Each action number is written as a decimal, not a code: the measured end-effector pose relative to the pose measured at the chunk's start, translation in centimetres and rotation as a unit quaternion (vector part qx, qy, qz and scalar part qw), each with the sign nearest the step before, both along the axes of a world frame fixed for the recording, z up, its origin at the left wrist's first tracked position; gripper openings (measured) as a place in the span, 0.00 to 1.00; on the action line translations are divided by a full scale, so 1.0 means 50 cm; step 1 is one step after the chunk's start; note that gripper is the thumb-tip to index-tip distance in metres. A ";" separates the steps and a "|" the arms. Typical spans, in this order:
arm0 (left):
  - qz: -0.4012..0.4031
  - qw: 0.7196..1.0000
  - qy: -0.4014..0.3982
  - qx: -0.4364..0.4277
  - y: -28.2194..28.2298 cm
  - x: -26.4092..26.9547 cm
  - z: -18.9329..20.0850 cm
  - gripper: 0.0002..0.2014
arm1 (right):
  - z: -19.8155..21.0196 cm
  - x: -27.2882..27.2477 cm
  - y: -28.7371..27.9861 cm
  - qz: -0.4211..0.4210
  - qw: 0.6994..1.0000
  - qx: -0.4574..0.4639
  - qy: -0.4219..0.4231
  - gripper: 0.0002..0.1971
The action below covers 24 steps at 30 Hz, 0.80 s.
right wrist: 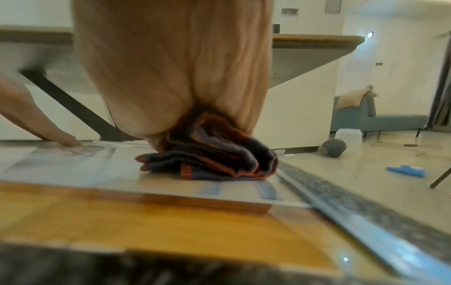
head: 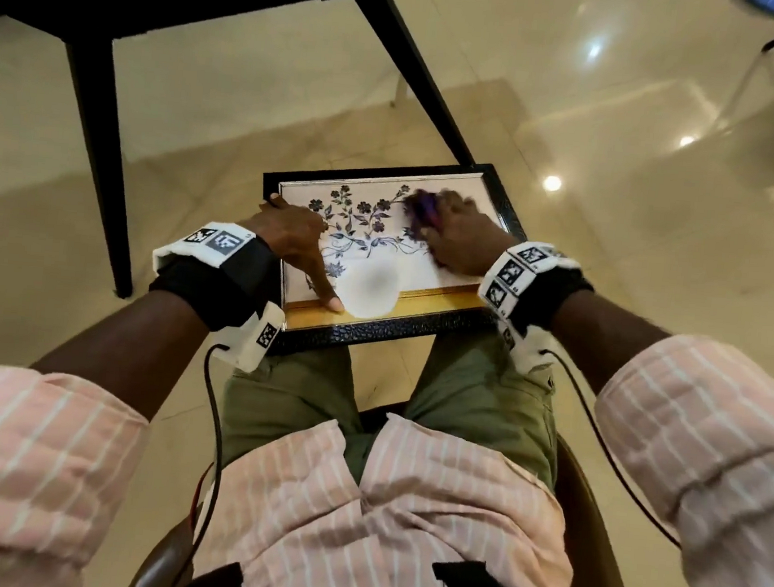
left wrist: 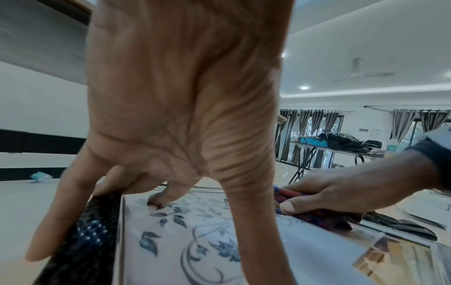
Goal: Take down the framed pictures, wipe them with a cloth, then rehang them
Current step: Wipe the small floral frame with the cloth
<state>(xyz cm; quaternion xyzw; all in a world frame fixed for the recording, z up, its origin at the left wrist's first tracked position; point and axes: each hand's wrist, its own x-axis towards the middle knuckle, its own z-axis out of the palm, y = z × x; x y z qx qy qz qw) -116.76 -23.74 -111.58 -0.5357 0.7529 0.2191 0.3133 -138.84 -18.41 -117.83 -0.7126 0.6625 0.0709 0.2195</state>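
Observation:
A framed picture (head: 382,246) with a black textured border, blue flowers and a gold band lies flat across my thighs. My left hand (head: 296,238) holds its left side: the thumb lies along the glass and the other fingers straddle the black left edge (left wrist: 92,231). My right hand (head: 460,239) grips a bunched dark purple and orange cloth (head: 423,210) and presses it on the glass near the far right corner. The right wrist view has the cloth (right wrist: 212,154) folded under my palm, close to the frame's right rail (right wrist: 341,200). The right hand looks motion-blurred.
I sit on a brown chair (head: 592,498). A dark-legged table (head: 95,127) stands just ahead on the left, one slanted leg ending by the frame's far edge. Glossy beige floor (head: 624,127) spreads to the right. A blue object (right wrist: 406,170) lies on the floor; cables trail from both wristbands.

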 end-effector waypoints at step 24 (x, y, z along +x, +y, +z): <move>-0.006 0.992 0.118 0.049 0.024 0.098 0.040 0.64 | -0.012 0.220 0.075 0.192 0.968 -0.108 -0.117 0.33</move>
